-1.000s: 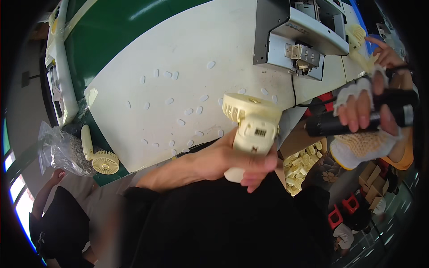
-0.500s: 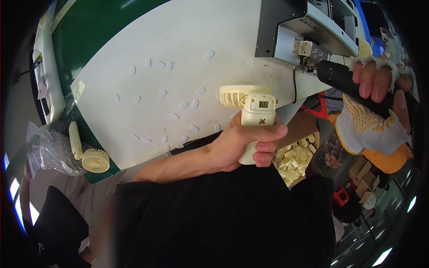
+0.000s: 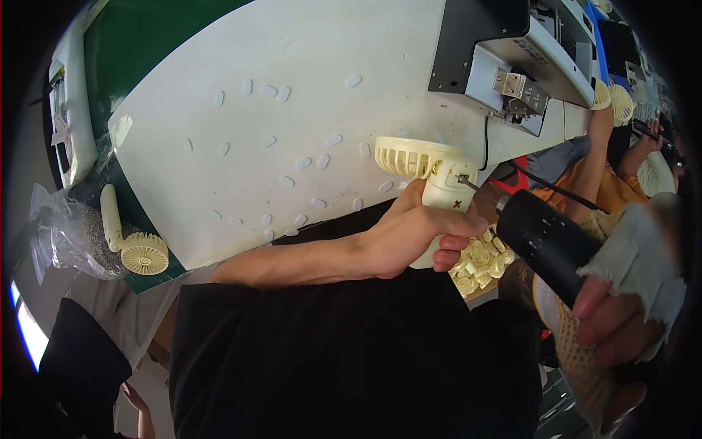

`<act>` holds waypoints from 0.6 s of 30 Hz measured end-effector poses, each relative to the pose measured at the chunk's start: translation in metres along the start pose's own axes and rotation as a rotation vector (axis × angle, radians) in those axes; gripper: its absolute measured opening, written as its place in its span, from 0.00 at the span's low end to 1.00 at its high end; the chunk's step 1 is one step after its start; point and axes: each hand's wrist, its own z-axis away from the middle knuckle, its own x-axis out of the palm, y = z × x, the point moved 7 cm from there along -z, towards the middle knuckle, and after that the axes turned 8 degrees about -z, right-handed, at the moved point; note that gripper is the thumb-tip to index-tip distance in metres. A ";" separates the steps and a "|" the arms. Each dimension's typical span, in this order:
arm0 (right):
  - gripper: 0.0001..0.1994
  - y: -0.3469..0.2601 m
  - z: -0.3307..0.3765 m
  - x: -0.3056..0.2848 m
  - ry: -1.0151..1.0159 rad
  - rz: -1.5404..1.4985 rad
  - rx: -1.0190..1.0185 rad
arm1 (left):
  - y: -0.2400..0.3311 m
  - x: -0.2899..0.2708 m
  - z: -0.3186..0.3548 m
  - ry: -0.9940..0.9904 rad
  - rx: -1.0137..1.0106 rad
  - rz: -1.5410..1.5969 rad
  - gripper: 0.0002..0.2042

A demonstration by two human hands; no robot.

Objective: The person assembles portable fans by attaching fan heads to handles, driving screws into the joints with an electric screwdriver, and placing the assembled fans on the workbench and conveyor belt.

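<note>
A cream handheld fan (image 3: 447, 194) is in my left hand (image 3: 402, 238), whose fingers wrap round its handle. The fan's round grille points left, and a small window near the top of the handle faces right. My right hand (image 3: 610, 322), in a torn whitish knit glove with bare fingertips, grips a black electric screwdriver (image 3: 545, 238). Its thin bit (image 3: 484, 192) points up and left at the fan's small window. Whether the tip touches there I cannot tell.
Several small white oval pieces (image 3: 303, 162) lie scattered on the white sheet (image 3: 241, 44). A black and grey metal machine (image 3: 475, 58) stands at the far right. Another cream fan (image 3: 145, 253) lies by a plastic bag (image 3: 66, 234). A box of cream parts (image 3: 479, 267) and other people's arms are to the right.
My right hand has brought the screwdriver down and left, with its bit now at the fan. The fan has shifted slightly right in my left hand.
</note>
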 end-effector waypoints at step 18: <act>0.19 0.022 0.000 0.029 0.691 0.258 0.235 | -0.001 0.000 -0.002 -0.018 -0.017 0.014 0.08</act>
